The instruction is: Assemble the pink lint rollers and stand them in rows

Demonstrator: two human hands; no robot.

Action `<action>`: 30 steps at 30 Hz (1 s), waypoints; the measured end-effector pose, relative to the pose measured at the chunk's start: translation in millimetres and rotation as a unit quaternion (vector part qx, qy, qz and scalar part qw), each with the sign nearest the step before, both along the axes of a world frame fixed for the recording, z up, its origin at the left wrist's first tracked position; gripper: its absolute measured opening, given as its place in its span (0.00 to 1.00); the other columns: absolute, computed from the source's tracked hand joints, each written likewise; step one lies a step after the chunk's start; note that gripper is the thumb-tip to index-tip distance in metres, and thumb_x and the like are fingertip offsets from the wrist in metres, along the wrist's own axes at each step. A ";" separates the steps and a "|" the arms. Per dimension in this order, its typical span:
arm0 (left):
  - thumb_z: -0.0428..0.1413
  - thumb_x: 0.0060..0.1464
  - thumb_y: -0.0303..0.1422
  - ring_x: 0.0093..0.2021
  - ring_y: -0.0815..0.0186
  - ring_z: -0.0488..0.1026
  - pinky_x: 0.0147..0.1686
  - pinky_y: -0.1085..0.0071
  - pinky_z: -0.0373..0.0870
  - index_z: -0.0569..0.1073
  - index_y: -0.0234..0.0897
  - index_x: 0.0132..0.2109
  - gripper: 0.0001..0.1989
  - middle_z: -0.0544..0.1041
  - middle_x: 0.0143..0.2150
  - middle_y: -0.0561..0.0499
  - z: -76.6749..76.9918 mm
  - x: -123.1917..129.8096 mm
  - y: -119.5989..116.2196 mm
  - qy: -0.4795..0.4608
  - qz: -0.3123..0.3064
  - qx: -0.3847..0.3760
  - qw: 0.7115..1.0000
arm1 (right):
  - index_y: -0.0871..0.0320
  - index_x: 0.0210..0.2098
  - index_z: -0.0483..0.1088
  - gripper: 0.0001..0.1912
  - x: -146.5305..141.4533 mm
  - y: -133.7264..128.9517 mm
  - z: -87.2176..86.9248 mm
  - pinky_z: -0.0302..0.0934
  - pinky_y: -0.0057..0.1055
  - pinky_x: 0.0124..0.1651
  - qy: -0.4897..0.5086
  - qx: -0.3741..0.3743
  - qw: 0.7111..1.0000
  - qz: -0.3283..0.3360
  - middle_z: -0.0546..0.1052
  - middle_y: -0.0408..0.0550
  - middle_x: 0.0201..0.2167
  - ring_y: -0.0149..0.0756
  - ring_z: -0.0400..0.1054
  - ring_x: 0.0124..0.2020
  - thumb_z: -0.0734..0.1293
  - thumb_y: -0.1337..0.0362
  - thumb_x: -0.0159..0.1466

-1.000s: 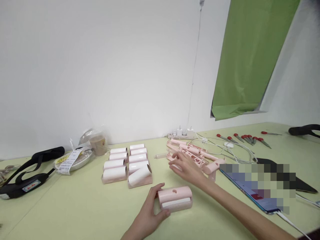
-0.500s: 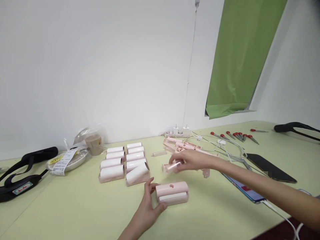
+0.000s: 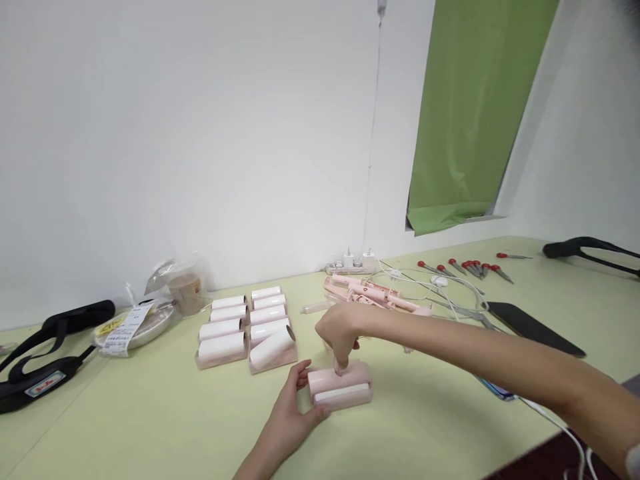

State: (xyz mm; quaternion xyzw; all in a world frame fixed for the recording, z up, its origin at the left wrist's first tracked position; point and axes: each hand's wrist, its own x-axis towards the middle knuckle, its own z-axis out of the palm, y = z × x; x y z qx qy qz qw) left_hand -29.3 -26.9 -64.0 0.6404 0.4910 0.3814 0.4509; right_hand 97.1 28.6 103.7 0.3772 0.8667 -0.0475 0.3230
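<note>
A lint roller head (image 3: 340,381) lies on the table, with a pink cover over a white paper roll in a translucent case. My left hand (image 3: 296,407) grips its left end, thumb in front and fingers behind. Directly above it, my right hand (image 3: 345,333) is closed with its fingers pointing down, a fingertip touching the top of the pink cover. A small translucent pink plastic piece is in this hand, mostly hidden by the fingers. To the left, white paper rolls (image 3: 223,347) in translucent cases stand in two columns; the front right roll (image 3: 273,348) sits tilted in its case.
Pink plastic parts (image 3: 370,291) are heaped behind my right hand, beside a clear tube (image 3: 316,307). A power strip (image 3: 350,268), cables, red-tipped tools (image 3: 475,268) and a dark phone (image 3: 535,328) lie to the right. Black straps (image 3: 55,353), a wrapped bowl (image 3: 137,327) and a cup (image 3: 186,293) stand left.
My right hand has moved left and down from beside the pink parts to the top of the lint roller head, bringing the translucent piece. The left hand keeps its hold.
</note>
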 end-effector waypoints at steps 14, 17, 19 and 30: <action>0.56 0.37 0.34 0.38 0.62 0.64 0.37 0.70 0.61 0.58 0.37 0.36 0.17 0.65 0.36 0.49 5.1 29.1 -23.5 0.117 0.128 0.040 0.984 | 0.66 0.15 0.67 0.14 -19.0 8.5 -19.3 0.55 0.29 0.21 -0.068 -0.109 0.982 -0.142 0.68 0.47 0.14 0.32 0.60 0.17 0.70 0.60 0.43; 0.54 0.39 0.33 0.39 0.61 0.64 0.38 0.68 0.60 0.58 0.37 0.36 0.15 0.65 0.36 0.49 3.8 27.6 -24.4 0.122 0.114 0.064 0.984 | 0.66 0.19 0.70 0.18 -11.7 10.4 -11.8 0.54 0.27 0.20 -0.049 -0.131 0.978 -0.155 0.68 0.47 0.14 0.31 0.60 0.17 0.68 0.53 0.46; 0.54 0.40 0.32 0.40 0.60 0.64 0.40 0.67 0.60 0.58 0.37 0.37 0.16 0.66 0.38 0.48 5.6 20.0 -21.6 0.109 0.094 0.072 0.987 | 0.65 0.24 0.72 0.23 4.8 17.8 1.7 0.52 0.24 0.18 -0.007 -0.210 0.964 -0.163 0.69 0.46 0.14 0.27 0.58 0.15 0.64 0.47 0.49; 0.57 0.31 0.29 0.53 0.55 0.58 0.53 0.62 0.51 0.51 0.36 0.53 0.39 0.62 0.51 0.42 13.7 -18.0 -18.1 0.068 0.112 0.072 0.989 | 0.62 0.32 0.72 0.13 132.7 47.6 -26.9 0.54 0.25 0.25 0.415 0.032 0.902 -0.111 0.71 0.46 0.24 0.31 0.63 0.24 0.59 0.62 0.55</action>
